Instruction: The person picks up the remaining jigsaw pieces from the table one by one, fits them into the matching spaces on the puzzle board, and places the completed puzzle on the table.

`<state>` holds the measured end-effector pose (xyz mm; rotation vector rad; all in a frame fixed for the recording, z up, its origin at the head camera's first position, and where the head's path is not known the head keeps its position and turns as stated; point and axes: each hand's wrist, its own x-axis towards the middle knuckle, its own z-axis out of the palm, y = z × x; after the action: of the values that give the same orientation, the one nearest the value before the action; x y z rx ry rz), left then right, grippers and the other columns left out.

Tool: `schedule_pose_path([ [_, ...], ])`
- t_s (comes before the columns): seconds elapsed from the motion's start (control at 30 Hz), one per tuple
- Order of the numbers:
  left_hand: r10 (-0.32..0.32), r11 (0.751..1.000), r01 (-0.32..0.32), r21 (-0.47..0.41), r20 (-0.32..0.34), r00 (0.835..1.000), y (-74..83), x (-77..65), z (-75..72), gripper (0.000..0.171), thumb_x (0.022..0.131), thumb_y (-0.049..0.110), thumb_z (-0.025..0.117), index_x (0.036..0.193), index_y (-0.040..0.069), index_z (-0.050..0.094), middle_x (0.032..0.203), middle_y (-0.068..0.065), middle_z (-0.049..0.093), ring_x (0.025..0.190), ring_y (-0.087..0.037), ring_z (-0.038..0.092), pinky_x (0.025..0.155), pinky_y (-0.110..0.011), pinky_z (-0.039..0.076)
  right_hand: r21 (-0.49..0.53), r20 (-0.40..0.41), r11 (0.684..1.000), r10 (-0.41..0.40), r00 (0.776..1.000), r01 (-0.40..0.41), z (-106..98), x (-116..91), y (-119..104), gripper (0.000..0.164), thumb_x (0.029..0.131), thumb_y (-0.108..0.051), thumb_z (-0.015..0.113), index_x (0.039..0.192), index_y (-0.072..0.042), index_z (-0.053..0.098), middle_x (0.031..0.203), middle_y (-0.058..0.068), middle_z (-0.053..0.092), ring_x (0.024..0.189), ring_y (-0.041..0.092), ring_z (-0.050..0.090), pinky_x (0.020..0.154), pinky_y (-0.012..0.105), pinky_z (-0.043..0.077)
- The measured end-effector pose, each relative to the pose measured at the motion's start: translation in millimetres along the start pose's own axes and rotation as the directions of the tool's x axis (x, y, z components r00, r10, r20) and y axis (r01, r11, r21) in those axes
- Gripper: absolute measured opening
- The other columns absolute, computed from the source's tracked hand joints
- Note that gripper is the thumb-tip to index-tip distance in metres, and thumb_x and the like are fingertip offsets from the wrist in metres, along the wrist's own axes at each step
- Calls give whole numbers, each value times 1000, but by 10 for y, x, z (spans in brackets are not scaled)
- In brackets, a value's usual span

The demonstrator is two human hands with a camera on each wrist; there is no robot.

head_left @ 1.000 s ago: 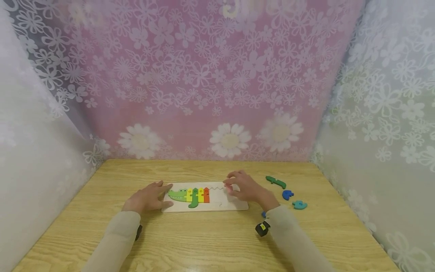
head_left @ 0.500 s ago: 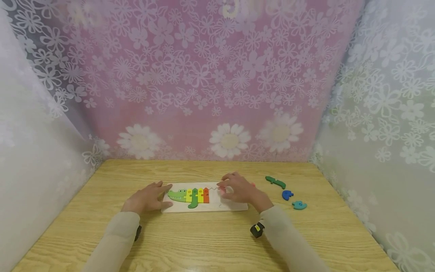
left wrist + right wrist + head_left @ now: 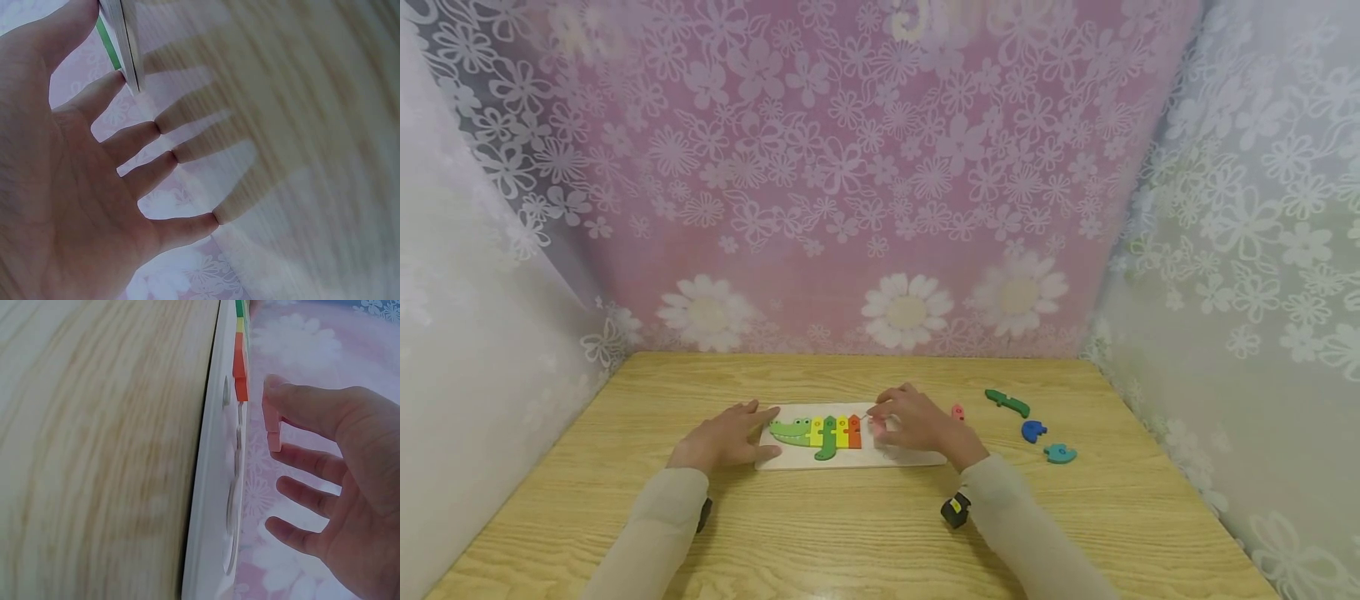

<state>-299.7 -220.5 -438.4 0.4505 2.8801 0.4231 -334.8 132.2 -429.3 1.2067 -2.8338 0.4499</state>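
A pale wooden puzzle board (image 3: 842, 461) lies on the table, its left part filled with a crocodile's green head (image 3: 792, 432) and green, yellow and orange-red body pieces. My left hand (image 3: 726, 436) rests at the board's left end, fingers spread; in the left wrist view the thumb and index finger touch the board's edge and the other fingertips touch the table. Between thumb and fingers my right hand (image 3: 917, 423) pinches a pink puzzle piece (image 3: 271, 419). That piece is held above the board, just right of the orange-red piece (image 3: 240, 365), apart from the board's surface.
Right of the board lie another pink piece (image 3: 958, 412), a long dark green piece (image 3: 1007, 402), a blue piece (image 3: 1033, 430) and a teal piece (image 3: 1061, 452). Flower-patterned cloth (image 3: 880, 208) encloses the table (image 3: 820, 533) at the back and both sides.
My right hand has moved left over the board with the pink piece, toward the orange-red one. This uncovers the other pink piece on the table. The left hand stays in place.
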Motion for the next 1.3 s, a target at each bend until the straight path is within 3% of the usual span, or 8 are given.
schedule_pose_path([
  [0.73,-30,1000,30,8,17,999,38,-11,-26,84,93,61,66,160,19,40,167,-27,29,152,-55,27,109,-84,29,-30,66,999,39,997,-37,139,154,-78,38,94,-31,74,128,-15,75,137,11,66,123,34,55,101,55,51],
  [1.3,-14,1000,13,21,10,1000,4,18,4,84,93,62,66,160,19,40,166,-28,30,151,-56,28,108,-84,30,-63,76,997,46,996,-41,118,172,-141,38,92,-30,77,127,-15,75,135,9,68,122,33,56,96,54,53],
])
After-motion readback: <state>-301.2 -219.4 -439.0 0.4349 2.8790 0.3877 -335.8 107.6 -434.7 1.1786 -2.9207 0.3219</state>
